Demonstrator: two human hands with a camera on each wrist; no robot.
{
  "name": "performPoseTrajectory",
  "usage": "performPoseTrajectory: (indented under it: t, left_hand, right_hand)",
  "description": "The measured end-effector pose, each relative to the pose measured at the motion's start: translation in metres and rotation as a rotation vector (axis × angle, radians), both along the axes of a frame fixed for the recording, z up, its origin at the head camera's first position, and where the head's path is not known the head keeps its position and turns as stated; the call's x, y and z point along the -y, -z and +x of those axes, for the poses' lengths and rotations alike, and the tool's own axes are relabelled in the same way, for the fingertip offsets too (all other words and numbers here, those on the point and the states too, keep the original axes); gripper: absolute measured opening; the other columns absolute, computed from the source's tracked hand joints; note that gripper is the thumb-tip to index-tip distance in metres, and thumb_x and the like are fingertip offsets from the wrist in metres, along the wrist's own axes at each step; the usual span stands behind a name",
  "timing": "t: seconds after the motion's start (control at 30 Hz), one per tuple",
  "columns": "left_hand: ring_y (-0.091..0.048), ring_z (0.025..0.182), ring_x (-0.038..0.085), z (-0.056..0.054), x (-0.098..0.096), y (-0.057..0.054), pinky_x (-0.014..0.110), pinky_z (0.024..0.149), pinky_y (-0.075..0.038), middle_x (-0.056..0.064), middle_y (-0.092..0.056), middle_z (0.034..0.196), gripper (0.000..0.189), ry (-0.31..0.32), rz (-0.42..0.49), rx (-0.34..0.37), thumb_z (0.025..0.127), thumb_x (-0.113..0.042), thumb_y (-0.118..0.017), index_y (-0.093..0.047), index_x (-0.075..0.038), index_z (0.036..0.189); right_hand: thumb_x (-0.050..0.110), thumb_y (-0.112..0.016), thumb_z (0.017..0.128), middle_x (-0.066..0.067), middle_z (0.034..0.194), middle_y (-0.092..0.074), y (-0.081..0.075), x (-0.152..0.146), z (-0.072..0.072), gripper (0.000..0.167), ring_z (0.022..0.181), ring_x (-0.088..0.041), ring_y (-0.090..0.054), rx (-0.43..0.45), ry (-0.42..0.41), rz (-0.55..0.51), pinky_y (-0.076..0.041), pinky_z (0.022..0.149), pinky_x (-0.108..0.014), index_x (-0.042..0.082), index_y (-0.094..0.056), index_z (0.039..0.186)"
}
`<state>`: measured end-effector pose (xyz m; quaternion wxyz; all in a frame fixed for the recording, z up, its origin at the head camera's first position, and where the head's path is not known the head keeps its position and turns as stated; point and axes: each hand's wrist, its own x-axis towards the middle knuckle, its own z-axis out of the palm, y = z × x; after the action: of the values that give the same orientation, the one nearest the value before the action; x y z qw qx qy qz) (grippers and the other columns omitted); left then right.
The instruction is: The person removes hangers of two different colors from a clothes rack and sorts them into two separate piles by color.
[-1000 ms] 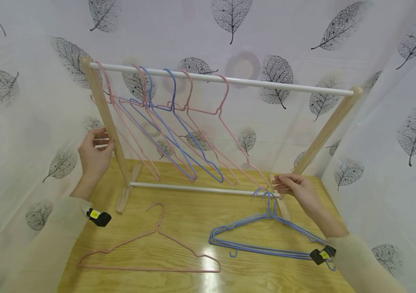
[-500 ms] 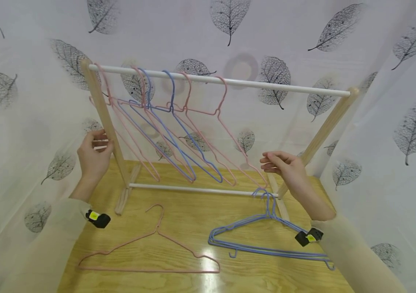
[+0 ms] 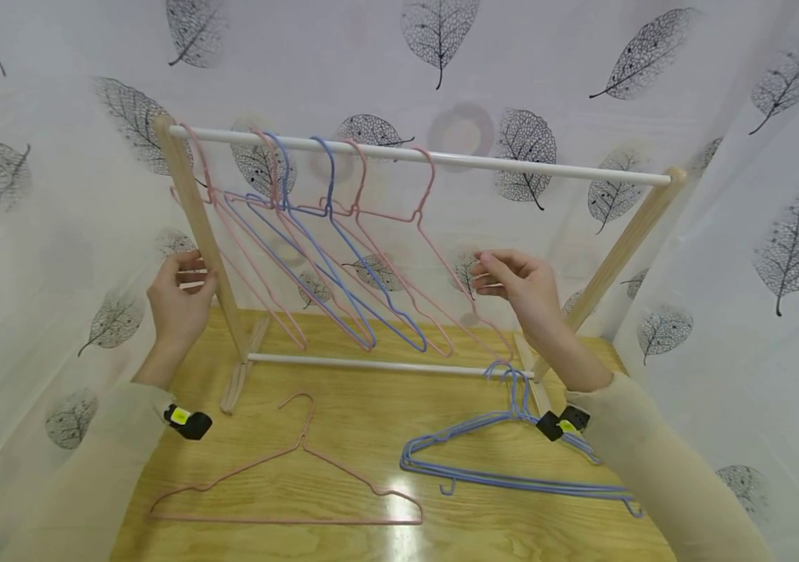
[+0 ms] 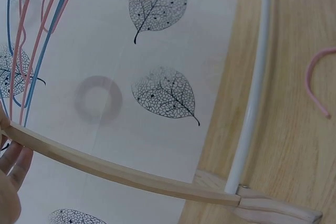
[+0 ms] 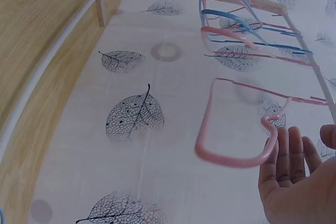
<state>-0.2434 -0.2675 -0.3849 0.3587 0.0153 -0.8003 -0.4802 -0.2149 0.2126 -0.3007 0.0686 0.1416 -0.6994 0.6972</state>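
Note:
A small wooden rack with a white top rail [image 3: 441, 156] stands on the wooden table [image 3: 343, 406]. Several pink and blue wire hangers [image 3: 329, 257] hang at its left half. My left hand [image 3: 184, 289] grips the rack's left post [image 3: 195, 211]; the left wrist view shows only its fingers [image 4: 11, 169] beside the post [image 4: 131, 174]. My right hand [image 3: 504, 281] is raised at the lower arm of the rightmost pink hanger [image 3: 441, 250]. Seen from the right wrist, its straight fingers [image 5: 289, 156] lie right at the corner of the hanger [image 5: 231, 158].
One pink hanger [image 3: 301, 476] lies flat on the table at front left. A pile of blue hangers [image 3: 511, 460] lies at front right, hooks by the lower white rail [image 3: 371, 364]. Leaf-print cloth walls [image 3: 757, 234] close in on three sides.
My right hand left the blue hangers' hooks on the table and rose up and left to the rightmost hanging pink hanger. The left hand stayed on the post.

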Motion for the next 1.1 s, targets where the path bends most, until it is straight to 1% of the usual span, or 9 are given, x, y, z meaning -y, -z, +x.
performPoseTrajectory:
  t: [0.03, 0.13, 0.2, 0.37, 0.5, 0.6, 0.7, 0.9, 1.1]
  left_hand:
    - [-0.055, 0.086, -0.018, 0.0, 0.0, 0.0, -0.002, 0.075, -0.048, -0.033, -0.054, 0.099, 0.032, 0.001, 0.001, 0.0, 0.1, -0.009, -0.066, -0.065, 0.004, 0.13]
    - [-0.055, 0.085, -0.018, 0.0, 0.0, 0.0, -0.002, 0.075, -0.048, -0.033, -0.054, 0.099, 0.032, -0.001, 0.007, 0.002, 0.1, -0.009, -0.066, -0.065, 0.004, 0.13]
    - [-0.056, 0.085, -0.018, 0.0, -0.001, -0.001, -0.002, 0.075, -0.048, -0.032, -0.054, 0.098, 0.032, -0.004, 0.01, 0.001, 0.1, -0.009, -0.066, -0.066, 0.004, 0.129]
    - [-0.055, 0.084, -0.018, 0.0, -0.001, -0.001, -0.003, 0.074, -0.048, -0.031, -0.054, 0.098, 0.032, -0.01, 0.011, -0.002, 0.099, -0.007, -0.067, -0.066, 0.005, 0.128]
    - [-0.055, 0.084, -0.018, 0.0, -0.001, -0.001, -0.003, 0.074, -0.048, -0.032, -0.054, 0.097, 0.032, -0.007, 0.012, -0.004, 0.099, -0.007, -0.067, -0.065, 0.005, 0.128]
    - [-0.056, 0.084, -0.018, 0.0, -0.001, -0.001, -0.003, 0.074, -0.048, -0.032, -0.055, 0.097, 0.032, -0.003, 0.016, -0.004, 0.099, -0.007, -0.067, -0.066, 0.005, 0.128]
    - [-0.056, 0.084, -0.018, 0.0, -0.001, -0.001, -0.002, 0.073, -0.048, -0.031, -0.055, 0.097, 0.032, -0.004, 0.021, -0.005, 0.099, -0.007, -0.067, -0.066, 0.005, 0.128]
    - [-0.056, 0.083, -0.017, 0.0, -0.002, -0.002, -0.002, 0.073, -0.048, -0.031, -0.055, 0.097, 0.031, -0.011, 0.027, -0.007, 0.098, -0.006, -0.068, -0.066, 0.005, 0.127]
    - [-0.056, 0.084, -0.017, 0.0, -0.001, -0.002, -0.003, 0.074, -0.048, -0.028, -0.054, 0.097, 0.032, -0.004, 0.027, -0.006, 0.098, -0.007, -0.069, -0.067, 0.004, 0.127]
  right_hand:
    - [0.023, -0.068, 0.104, 0.007, 0.089, -0.08, -0.003, 0.004, -0.001, 0.013, 0.077, -0.008, -0.076, -0.005, 0.007, 0.005, -0.067, 0.079, -0.025, 0.017, -0.079, 0.108]
    - [0.021, -0.069, 0.104, 0.008, 0.087, -0.08, -0.012, 0.016, -0.005, 0.02, 0.075, -0.007, -0.075, -0.019, 0.019, 0.02, -0.067, 0.077, -0.024, 0.006, -0.077, 0.115]
    - [0.019, -0.069, 0.104, 0.01, 0.086, -0.079, -0.018, 0.024, -0.007, 0.021, 0.073, -0.006, -0.075, -0.022, 0.029, 0.027, -0.066, 0.076, -0.023, 0.004, -0.076, 0.116]
    - [0.018, -0.071, 0.102, 0.011, 0.084, -0.079, -0.03, 0.043, -0.015, 0.017, 0.072, -0.005, -0.075, -0.013, 0.045, 0.032, -0.066, 0.073, -0.021, 0.006, -0.076, 0.113]
    - [0.015, -0.071, 0.101, 0.012, 0.081, -0.078, -0.035, 0.057, -0.023, 0.027, 0.07, -0.004, -0.073, -0.013, 0.054, 0.035, -0.065, 0.071, -0.019, -0.005, -0.073, 0.119]
    - [0.015, -0.071, 0.101, 0.014, 0.08, -0.077, -0.038, 0.065, -0.029, 0.032, 0.07, -0.003, -0.072, -0.017, 0.06, 0.058, -0.064, 0.069, -0.018, -0.01, -0.071, 0.122]
    - [0.015, -0.071, 0.101, 0.015, 0.079, -0.076, -0.04, 0.072, -0.034, 0.032, 0.069, -0.003, -0.07, -0.021, 0.057, 0.072, -0.064, 0.069, -0.018, -0.011, -0.071, 0.121]
    - [0.013, -0.071, 0.101, 0.01, 0.08, -0.076, -0.04, 0.079, -0.041, 0.034, 0.067, -0.003, -0.07, -0.018, 0.027, 0.068, -0.063, 0.067, -0.017, -0.014, -0.069, 0.122]
    - [0.013, -0.072, 0.1, 0.011, 0.081, -0.075, -0.038, 0.085, -0.046, 0.031, 0.068, -0.005, -0.07, -0.003, 0.032, 0.095, -0.063, 0.068, -0.019, -0.01, -0.071, 0.121]
